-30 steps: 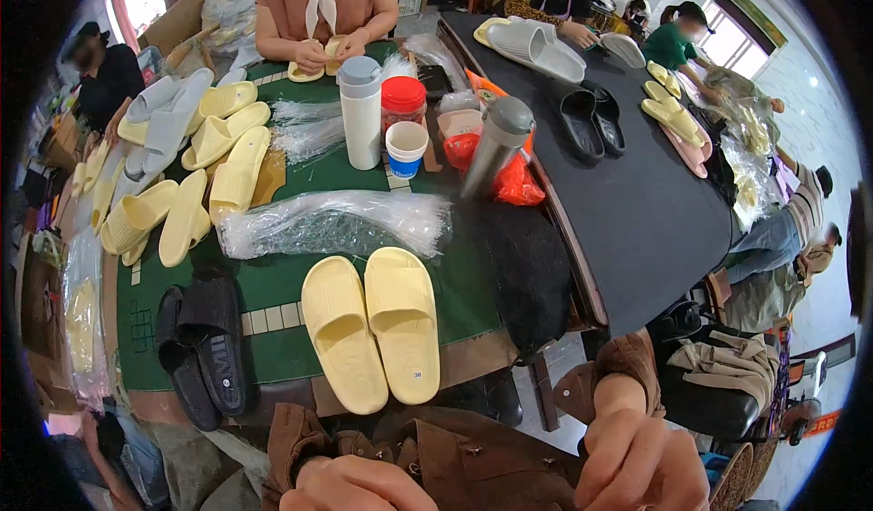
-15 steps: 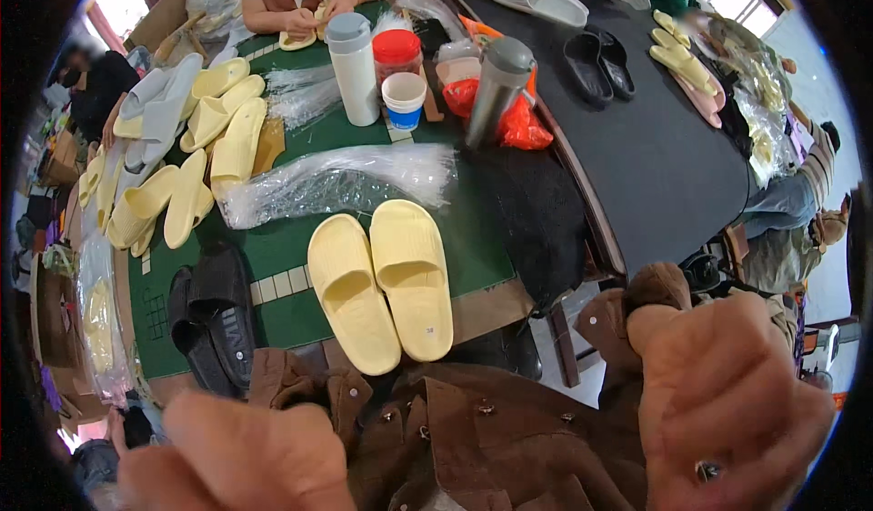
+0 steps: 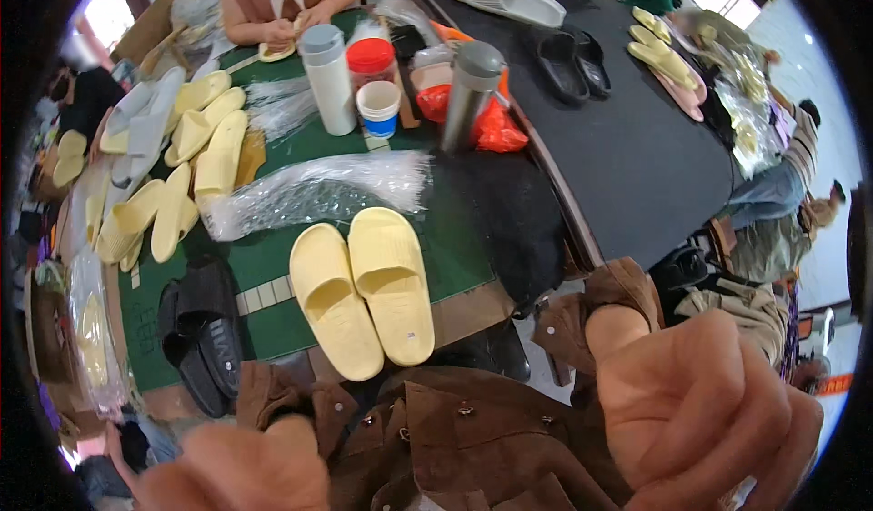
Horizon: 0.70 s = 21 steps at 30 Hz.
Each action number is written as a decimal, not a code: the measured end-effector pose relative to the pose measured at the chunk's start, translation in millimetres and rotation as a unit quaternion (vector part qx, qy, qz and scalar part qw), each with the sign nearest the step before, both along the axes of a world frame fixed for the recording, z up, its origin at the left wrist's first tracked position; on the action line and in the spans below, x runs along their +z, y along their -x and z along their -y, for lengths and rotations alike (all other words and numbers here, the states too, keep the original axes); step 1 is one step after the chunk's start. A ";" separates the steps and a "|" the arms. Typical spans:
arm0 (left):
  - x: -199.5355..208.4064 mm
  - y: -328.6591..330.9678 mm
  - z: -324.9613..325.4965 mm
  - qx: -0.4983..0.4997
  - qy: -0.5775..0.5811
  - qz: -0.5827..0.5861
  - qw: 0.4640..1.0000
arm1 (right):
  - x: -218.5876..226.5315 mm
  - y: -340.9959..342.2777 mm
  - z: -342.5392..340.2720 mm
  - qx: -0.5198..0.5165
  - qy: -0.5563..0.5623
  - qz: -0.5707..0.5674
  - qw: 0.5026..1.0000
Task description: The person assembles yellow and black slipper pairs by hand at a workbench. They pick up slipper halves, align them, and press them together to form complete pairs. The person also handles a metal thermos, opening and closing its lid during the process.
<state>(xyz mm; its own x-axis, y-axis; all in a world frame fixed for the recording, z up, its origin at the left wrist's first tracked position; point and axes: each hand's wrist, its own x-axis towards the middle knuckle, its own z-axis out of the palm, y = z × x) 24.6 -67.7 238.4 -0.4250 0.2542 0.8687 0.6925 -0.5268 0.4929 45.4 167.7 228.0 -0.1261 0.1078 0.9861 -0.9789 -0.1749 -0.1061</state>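
Observation:
My right hand [image 3: 709,411] is raised close at the lower right, its fingers curled in; whatever may be inside them is hidden. At the lower left my left hand [image 3: 236,470] is blurred and cut off by the lower edge, so its fingers do not show clearly. Both hands are apart from the table. In front of me a pair of pale yellow slide slippers [image 3: 363,293] lies side by side, toes pointing away. A pair of black slides [image 3: 200,334] lies to their left. Beyond the yellow pair stretches a bundle of clear plastic strips or bags [image 3: 318,193].
More yellow slides [image 3: 195,134] are heaped at the left of the green mat [image 3: 455,229]. A white bottle [image 3: 327,79], paper cup [image 3: 378,109], red-lidded jar [image 3: 371,61] and steel flask [image 3: 471,97] stand behind. The dark table [image 3: 627,138] holds other slides; a co-worker [image 3: 291,2] sits opposite.
The whole view has shifted, so the table and slippers appear a little farther left. My right hand's curled fingers show more fully; my left hand sits slightly lower in the picture.

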 end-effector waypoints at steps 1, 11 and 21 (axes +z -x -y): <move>0.3 -7.2 -12.5 0.008 0.043 0.065 0.997 | -2.6 0.1 1.6 0.001 0.006 0.006 1.000; -25.2 -4.6 -32.6 -0.060 -0.113 0.088 0.988 | -4.4 3.7 21.7 0.144 -0.030 0.067 0.987; -45.4 -30.2 -103.2 -0.158 -0.399 0.087 0.899 | -72.6 -21.6 67.1 0.128 0.088 0.010 0.988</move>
<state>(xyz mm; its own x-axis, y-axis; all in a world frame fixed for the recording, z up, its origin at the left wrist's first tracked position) 54.8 35.5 193.1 -0.5883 -0.2895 0.7550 0.3958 -0.9173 -0.0433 66.9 100.6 155.4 -0.1902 0.2404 0.9519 -0.8982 -0.4340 -0.0698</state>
